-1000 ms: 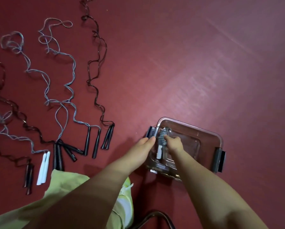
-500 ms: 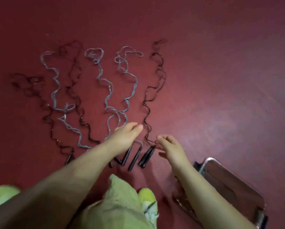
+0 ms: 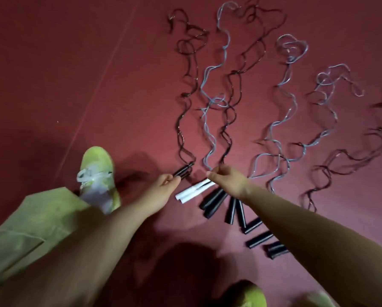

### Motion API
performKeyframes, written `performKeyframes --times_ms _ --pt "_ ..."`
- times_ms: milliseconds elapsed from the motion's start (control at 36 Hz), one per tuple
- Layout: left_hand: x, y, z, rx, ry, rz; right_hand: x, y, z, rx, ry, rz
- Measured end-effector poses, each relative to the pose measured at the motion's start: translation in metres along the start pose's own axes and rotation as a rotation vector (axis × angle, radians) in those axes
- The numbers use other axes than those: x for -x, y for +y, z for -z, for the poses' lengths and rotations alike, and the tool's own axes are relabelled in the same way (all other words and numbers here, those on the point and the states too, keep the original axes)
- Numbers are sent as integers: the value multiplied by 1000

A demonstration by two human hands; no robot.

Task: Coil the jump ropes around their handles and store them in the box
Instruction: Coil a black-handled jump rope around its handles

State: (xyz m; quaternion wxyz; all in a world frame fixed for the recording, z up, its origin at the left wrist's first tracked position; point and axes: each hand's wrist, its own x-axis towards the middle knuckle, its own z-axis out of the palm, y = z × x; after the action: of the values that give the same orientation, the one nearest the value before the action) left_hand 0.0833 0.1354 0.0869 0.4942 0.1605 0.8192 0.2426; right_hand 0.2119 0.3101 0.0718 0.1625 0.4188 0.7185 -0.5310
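Several jump ropes lie stretched out on the red floor, black and pale grey-blue cords running away from me. My left hand (image 3: 163,185) reaches to the leftmost pair of black handles (image 3: 183,170), its straight fingertips touching their near end. My right hand (image 3: 227,180) is curled over the far end of the pair of white handles (image 3: 193,192), gripping them where the pale rope (image 3: 207,138) joins. More black handles (image 3: 213,201) lie just right of the white ones, partly under my right forearm. The box is out of view.
My yellow-green shoe (image 3: 97,173) and trouser leg (image 3: 35,218) are at the left, and a second shoe (image 3: 247,293) shows at the bottom edge. Further black handles (image 3: 259,239) lie near my right arm. Wavy ropes (image 3: 280,134) cover the floor to the right.
Both hands left the box and moved to the rope handles. My view swung away, so the box dropped out of sight. The right hand now grips the white handles.
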Motion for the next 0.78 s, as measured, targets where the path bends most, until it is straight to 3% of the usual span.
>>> performKeyframes --times_ms 167,278,472,667,778 --pt "-39 -47 -15 57 -54 83 -56 19 -52 -248 230 -141" --pt "-60 -63 -17 98 -45 56 -91 22 -89 -311 241 -217" --pt "-71 -74 -13 63 -41 104 -137 8 -105 -148 307 -406" --pt "-68 -74 -4 189 94 92 -146 9 -103 15 329 -352" --pt "-68 -73 0 205 166 87 -136 5 -96 -27 285 -332"
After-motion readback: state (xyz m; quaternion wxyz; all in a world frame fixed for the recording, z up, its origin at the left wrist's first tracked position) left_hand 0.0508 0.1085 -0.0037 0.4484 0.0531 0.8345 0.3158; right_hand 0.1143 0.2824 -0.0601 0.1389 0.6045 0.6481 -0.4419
